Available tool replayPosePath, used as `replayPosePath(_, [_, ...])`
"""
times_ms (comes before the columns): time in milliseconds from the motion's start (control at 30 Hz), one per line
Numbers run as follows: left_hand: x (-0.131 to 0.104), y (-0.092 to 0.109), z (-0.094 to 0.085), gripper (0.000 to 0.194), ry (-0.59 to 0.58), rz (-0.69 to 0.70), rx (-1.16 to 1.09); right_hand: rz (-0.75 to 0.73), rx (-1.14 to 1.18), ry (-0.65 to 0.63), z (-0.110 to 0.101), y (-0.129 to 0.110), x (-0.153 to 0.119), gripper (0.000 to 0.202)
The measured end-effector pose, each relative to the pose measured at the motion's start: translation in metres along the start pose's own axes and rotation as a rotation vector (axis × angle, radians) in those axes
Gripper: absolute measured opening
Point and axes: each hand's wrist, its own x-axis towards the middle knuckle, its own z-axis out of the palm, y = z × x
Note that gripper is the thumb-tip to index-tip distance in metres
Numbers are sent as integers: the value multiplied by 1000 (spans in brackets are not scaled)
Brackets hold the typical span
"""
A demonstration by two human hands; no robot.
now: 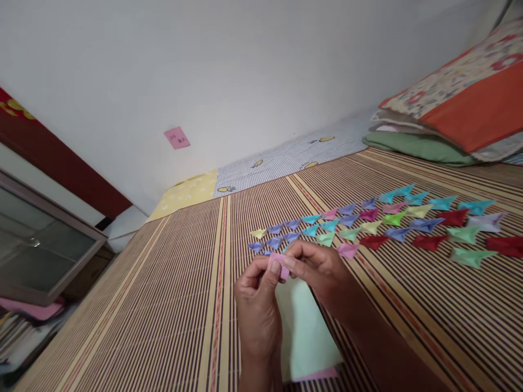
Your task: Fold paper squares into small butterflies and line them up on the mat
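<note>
A small folded piece of pink paper [283, 271] is pinched between both hands, close in front of me. My left hand [261, 296] grips its left side with thumb and fingers. On the upper right side, my right hand [316, 267] presses it between thumb and forefinger. Beneath the hands lies a pale green sheet of paper [304, 332], with a pink edge [321, 374] showing under it. Beyond them sit several folded paper boats [349, 234] in slanting rows, in blue, purple, yellow, green, pink and red. My hands hide some of the nearest ones.
A striped bamboo mat [163, 305] covers the bed. At the far right rest an orange patterned pillow [469, 98] and a green folded cloth [412, 146]. A pink note [177, 138] is stuck to the wall. On the left stands a glass-fronted cabinet [41, 239].
</note>
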Motion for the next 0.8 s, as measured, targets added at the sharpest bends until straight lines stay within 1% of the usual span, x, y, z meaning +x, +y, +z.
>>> replayPosePath(67, [1, -1, 0, 19, -3, 1, -4, -13, -23, -12, -1, 1, 1, 28])
replayPosePath(167, [0, -2, 0, 14, 3, -16, 28, -51, -119, 8, -4, 0, 1, 27])
replayPosePath(300, [-2, -2, -2, 18, 20, -32, 73, -84, -202, -16, -8, 1, 2, 25])
replayPosePath(400, [-2, 5, -5, 19, -33, -7, 193, -86, -272, -2, -12, 1, 3, 11])
replayPosePath(467, [-2, 9, -6, 21, -83, 32, 314, -122, -340, -12, -14, 0, 3, 4])
replayPosePath(500, [-2, 10, -6, 22, -104, 49, 370, -149, -376, -24, -14, -1, 3, 4])
replayPosePath(567, [-1, 9, -5, 21, -123, 60, 430, -182, -436, -32, -15, -3, 3, 11])
replayPosePath(633, [0, 5, -3, 16, -112, 19, 383, -154, -410, 13, -15, -3, 3, 14])
replayPosePath(700, [-1, 2, -1, 14, -95, -24, 273, -86, -277, 54, -16, -1, 3, 13])
replayPosePath(800, [-1, 2, 1, 17, -76, 0, 182, 0, -67, 36, -18, 2, 3, 14])
